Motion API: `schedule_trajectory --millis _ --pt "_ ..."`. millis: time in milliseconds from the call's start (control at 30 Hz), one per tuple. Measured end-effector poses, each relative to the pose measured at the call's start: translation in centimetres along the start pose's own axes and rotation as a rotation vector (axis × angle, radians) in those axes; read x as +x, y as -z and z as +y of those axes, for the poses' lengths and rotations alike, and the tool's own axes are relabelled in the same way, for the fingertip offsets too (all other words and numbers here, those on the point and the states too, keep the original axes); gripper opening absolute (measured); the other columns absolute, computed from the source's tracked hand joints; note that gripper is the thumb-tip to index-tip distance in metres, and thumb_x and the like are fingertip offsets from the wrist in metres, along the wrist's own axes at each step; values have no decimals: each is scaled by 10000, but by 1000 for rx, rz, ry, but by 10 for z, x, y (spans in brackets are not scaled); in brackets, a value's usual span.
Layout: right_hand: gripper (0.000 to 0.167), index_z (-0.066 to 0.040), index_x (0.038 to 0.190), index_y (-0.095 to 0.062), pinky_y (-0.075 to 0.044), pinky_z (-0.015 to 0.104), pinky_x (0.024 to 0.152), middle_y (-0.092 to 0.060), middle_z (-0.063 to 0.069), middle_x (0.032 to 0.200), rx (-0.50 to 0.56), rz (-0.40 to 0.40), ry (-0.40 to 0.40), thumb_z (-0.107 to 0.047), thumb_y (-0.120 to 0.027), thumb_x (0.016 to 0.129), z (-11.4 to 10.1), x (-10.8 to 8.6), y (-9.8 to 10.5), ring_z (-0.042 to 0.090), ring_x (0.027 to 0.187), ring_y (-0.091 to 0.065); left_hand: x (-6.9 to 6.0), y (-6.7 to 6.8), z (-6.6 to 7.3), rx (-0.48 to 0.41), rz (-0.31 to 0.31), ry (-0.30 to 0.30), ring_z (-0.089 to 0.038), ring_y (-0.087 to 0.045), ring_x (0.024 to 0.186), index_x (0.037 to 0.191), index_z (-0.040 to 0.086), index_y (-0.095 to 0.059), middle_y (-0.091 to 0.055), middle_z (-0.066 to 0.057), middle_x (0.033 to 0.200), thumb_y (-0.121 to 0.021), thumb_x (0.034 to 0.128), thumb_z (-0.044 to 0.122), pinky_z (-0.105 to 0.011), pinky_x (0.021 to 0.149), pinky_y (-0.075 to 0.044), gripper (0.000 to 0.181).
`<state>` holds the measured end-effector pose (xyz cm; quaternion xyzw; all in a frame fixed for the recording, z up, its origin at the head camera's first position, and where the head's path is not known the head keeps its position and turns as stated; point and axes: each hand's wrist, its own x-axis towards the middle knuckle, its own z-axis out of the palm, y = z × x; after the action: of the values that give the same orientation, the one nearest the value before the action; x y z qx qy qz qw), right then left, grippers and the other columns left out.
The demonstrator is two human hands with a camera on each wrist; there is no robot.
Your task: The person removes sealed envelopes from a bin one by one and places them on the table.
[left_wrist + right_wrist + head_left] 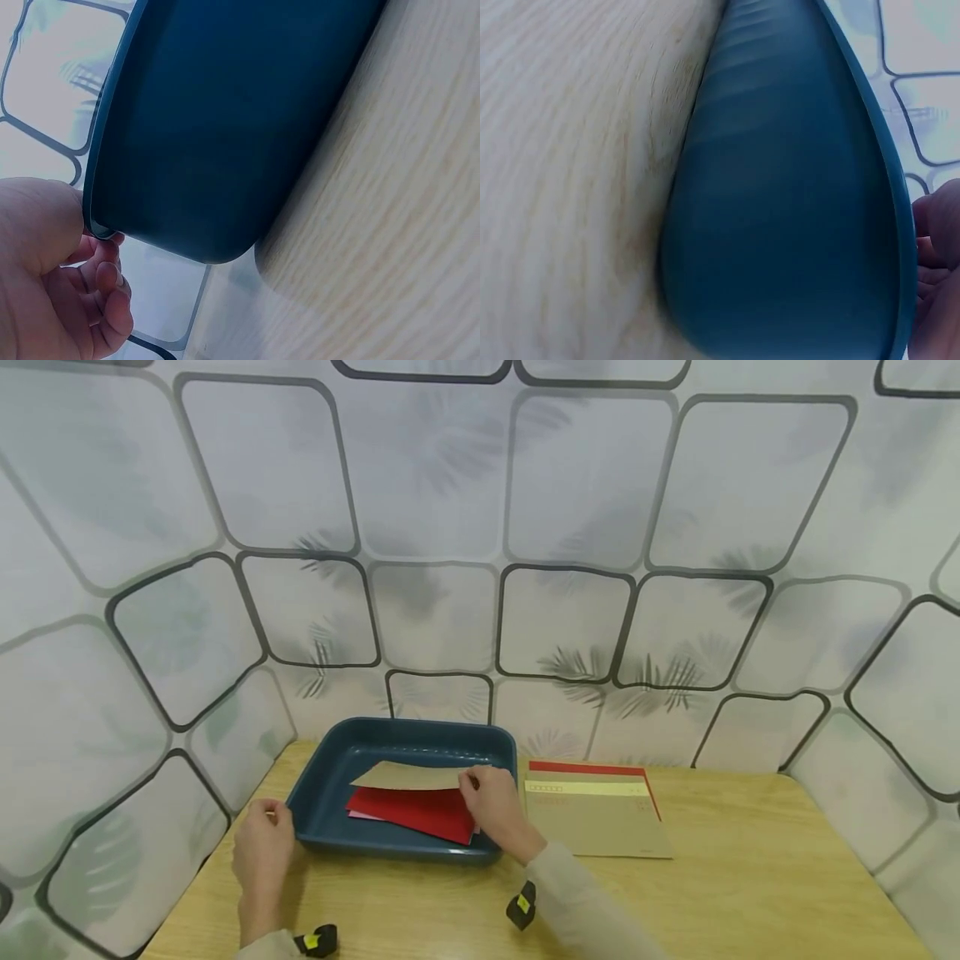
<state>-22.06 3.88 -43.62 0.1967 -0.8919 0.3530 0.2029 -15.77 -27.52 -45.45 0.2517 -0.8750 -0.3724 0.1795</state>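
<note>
A dark blue plastic bin (390,848) stands on the table with a red envelope (420,810) and some pink paper (365,816) lying inside. Above the red one, a tan envelope (408,776) is raised at a slant, its right end pinched by my right hand (495,806). In the right wrist view the bin wall (780,202) hides most of my right hand (939,277). My left hand (262,852) is at the bin's front left corner; in the left wrist view its curled fingers (111,289) grip the rim beside the bin's outer wall (202,135).
Right of the bin, tan envelopes (600,831) with a yellow strip lie stacked on the wooden table (750,860), a red edge (585,768) showing behind them. A patterned curtain (570,485) surrounds the table at the back and sides.
</note>
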Motion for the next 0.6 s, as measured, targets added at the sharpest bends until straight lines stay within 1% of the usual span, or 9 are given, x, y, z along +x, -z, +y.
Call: schedule_trajectory --millis 100,167,300,400,433,467,500,567,600 --pt "88 -40 842 -745 -468 197 561 -668 4 698 89 56 -61 -73 -684 897 2 -3 -1 72 597 -538 0 0 1 -1 3 2 -424 -605 860 1196 -23 -543 -616 -256 1028 -397 1019 241 -529 651 -431 351" --pt "62 -14 891 -748 -485 209 579 -695 41 755 136 88 -95 -47 -697 875 4 -5 -2 91 630 -564 -1 0 1 -1 5 5 -429 -604 868 1196 -22 -543 -615 -257 1034 -395 1019 243 -532 655 -431 352" --pt "141 35 949 -732 -480 218 583 -709 170 989 240 156 -146 34 -686 816 6 -6 -3 133 662 -584 -1 1 1 -5 12 5 -440 -603 886 1188 -16 -548 -617 -257 1041 -395 1015 246 -542 663 -432 350" --pt "243 68 1015 -717 -482 214 578 -627 279 1222 316 179 -187 66 -668 777 7 -4 -2 139 662 -594 -1 1 1 -4 15 -2 -432 -605 872 1182 -15 -552 -620 -252 1028 -399 1015 247 -537 652 -433 347" --pt "268 76 1035 -712 -484 213 580 -603 301 1255 334 177 -201 70 -662 771 8 -4 -2 137 658 -596 -1 1 1 -4 14 -3 -429 -605 867 1182 -15 -553 -620 -251 1026 -401 1017 247 -534 648 -434 345" --pt "289 77 1051 -708 -484 214 573 -585 317 1275 354 170 -219 72 -655 767 8 -3 -2 134 644 -597 -1 1 0 -5 12 -4 -426 -605 864 1183 -14 -552 -619 -251 1025 -402 1018 248 -531 646 -434 344" --pt "309 81 1068 -703 -478 212 549 -588 325 1258 378 158 -240 73 -645 764 8 -3 -1 126 618 -592 -1 1 0 -6 9 -4 -424 -605 863 1185 -14 -551 -619 -252 1027 -403 1020 248 -529 645 -434 344" --pt "319 72 1079 -702 -474 205 528 -652 308 1117 438 123 -296 71 -626 769 8 -2 0 129 580 -598 -1 1 1 -9 5 -2 -421 -602 864 1190 -15 -547 -615 -254 1032 -403 1022 249 -527 648 -434 344" --pt "313 64 1074 -707 -460 201 522 -676 272 1024 463 104 -325 69 -621 773 9 -1 1 126 573 -586 -1 1 1 -11 3 0 -422 -601 868 1192 -14 -545 -613 -257 1036 -402 1023 248 -526 651 -433 344"
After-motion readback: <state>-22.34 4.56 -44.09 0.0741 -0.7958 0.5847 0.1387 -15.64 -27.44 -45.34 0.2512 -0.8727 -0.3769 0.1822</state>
